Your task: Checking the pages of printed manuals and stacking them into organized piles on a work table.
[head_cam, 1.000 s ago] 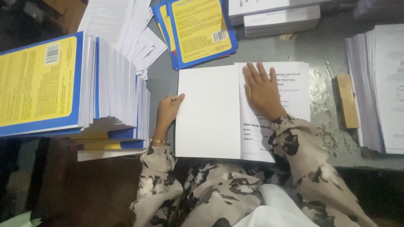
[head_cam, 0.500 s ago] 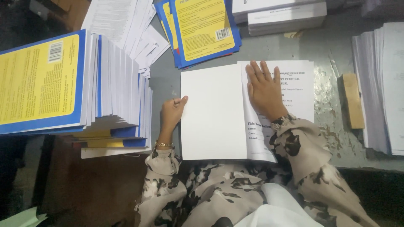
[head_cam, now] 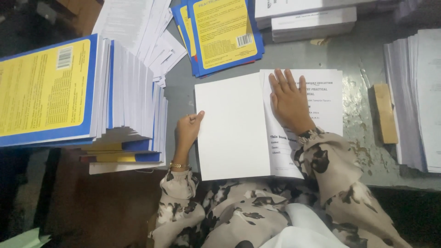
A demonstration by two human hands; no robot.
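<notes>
An open booklet lies on the grey table, its blank white cover folded out to the left and a printed title page on the right. My left hand pinches the left edge of the blank cover. My right hand presses flat, fingers spread, on the printed page near the fold. Both arms wear patterned sleeves.
A tall stack of yellow-and-blue books stands at the left. More yellow-and-blue books lie at the top centre, with loose white sheets beside them. White paper stacks sit at the right, next to a wooden block.
The view has shifted slightly. My left hand has slid a little up the cover's left edge; my right hand stays pressed on the printed page.
</notes>
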